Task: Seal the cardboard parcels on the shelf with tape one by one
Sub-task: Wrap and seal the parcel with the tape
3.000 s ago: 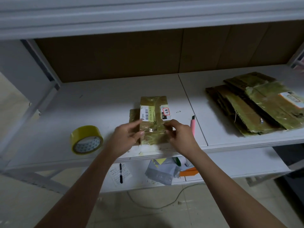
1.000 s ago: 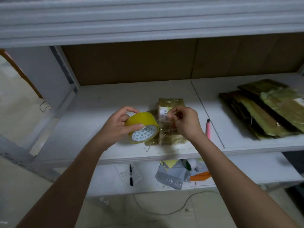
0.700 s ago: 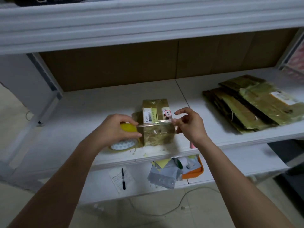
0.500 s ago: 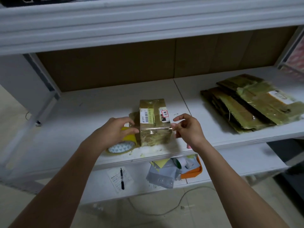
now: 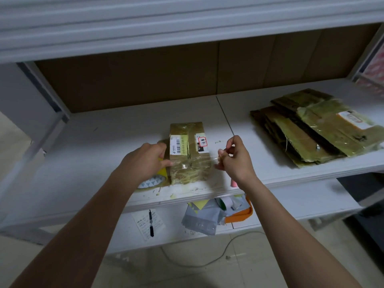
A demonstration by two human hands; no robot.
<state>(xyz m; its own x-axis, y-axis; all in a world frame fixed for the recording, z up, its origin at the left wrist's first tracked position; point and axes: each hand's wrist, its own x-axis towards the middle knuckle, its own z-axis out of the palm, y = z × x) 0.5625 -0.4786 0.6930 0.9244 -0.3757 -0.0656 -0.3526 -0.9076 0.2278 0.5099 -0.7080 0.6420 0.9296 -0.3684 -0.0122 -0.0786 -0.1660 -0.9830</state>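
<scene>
A small cardboard parcel (image 5: pixel 188 150) with white labels stands near the front edge of the white shelf (image 5: pixel 87 154). My left hand (image 5: pixel 145 161) grips the yellow tape roll (image 5: pixel 154 179) against the parcel's left side. A clear strip of tape runs from the roll across the parcel's front part. My right hand (image 5: pixel 234 159) pinches the strip's free end just right of the parcel, slightly above the shelf.
A pile of flattened cardboard parcels (image 5: pixel 318 125) lies on the right part of the shelf. A pink cutter (image 5: pixel 233 182) lies by my right wrist. The lower shelf holds a pen (image 5: pixel 151 222) on paper, grey bags (image 5: pixel 202 219) and an orange tray (image 5: pixel 241 215).
My left hand fetched the tape roll and set it beside the parcel. My right hand has pulled the tape end rightward across the parcel and past its right side.
</scene>
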